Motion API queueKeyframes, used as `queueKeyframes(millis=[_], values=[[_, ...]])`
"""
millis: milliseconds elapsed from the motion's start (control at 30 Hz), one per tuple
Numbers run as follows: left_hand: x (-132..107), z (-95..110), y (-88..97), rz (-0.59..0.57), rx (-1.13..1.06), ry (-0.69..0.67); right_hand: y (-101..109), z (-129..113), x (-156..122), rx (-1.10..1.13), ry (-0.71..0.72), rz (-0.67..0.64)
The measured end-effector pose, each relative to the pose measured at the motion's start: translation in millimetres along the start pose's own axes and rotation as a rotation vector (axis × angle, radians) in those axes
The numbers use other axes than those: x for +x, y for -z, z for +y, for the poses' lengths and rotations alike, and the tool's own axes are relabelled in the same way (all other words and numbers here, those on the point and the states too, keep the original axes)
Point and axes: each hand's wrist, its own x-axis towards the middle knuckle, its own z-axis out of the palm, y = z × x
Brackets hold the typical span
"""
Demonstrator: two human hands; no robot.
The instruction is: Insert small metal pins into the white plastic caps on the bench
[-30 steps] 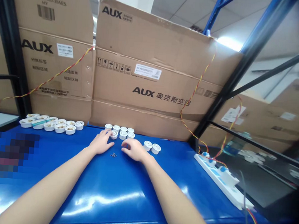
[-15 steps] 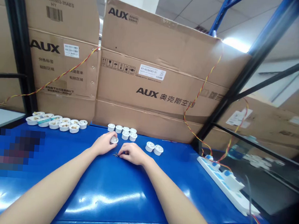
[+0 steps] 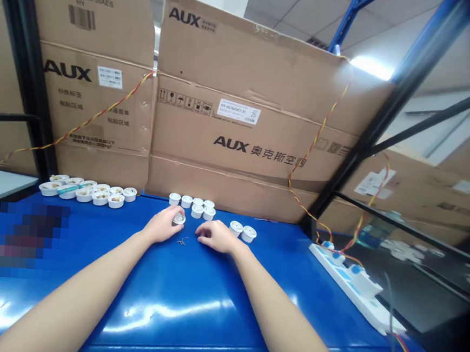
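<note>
My left hand (image 3: 163,224) is closed around a small white round tub (image 3: 178,219), with its top facing me. Just to the right, my right hand (image 3: 217,236) hovers low over the blue tabletop, its fingers loosely curled and a small gap between thumb and forefinger; nothing shows in it. Several tiny screws (image 3: 182,242) lie loose on the surface between and below the hands. Behind them stands a group of similar white tubs (image 3: 197,211). Two more white tubs (image 3: 249,234) sit right beside my right hand.
At the back left, several white tubs (image 3: 100,197) hold small parts. A white power strip (image 3: 356,294) with plugs runs along the right edge of the blue table (image 3: 161,289). Large cardboard sheets (image 3: 239,116) wall off the back. A twisted red-yellow cable (image 3: 317,133) hangs at right.
My right hand has moved right, away from the screws, and its pinch has loosened. The screws now lie uncovered. My left hand stays on its tub.
</note>
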Motion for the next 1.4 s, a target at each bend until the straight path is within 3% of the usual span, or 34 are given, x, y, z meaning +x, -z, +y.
queueKeyframes(millis=[300, 800, 1200, 1300, 1400], values=[[0.2, -2.7, -1.9, -0.017, 0.003, 0.001, -7.9, 8.1, 2.6, 0.058, -0.140, 0.059], [3.2, -0.4, -10.9, -0.067, -0.112, -0.109, -13.8, -0.6, 7.4, -0.049, -0.124, 0.075], [0.7, 2.4, -7.1, -0.082, -0.130, -0.127, -16.9, -2.6, 8.7, -0.077, -0.137, 0.055], [0.2, 6.8, -2.8, -0.015, -0.084, -0.183, -18.8, -3.1, 10.7, 0.024, -0.150, 0.103], [1.4, 14.8, 1.6, 0.055, 0.020, -0.266, -17.0, -7.0, 13.2, 0.272, -0.142, 0.171]])
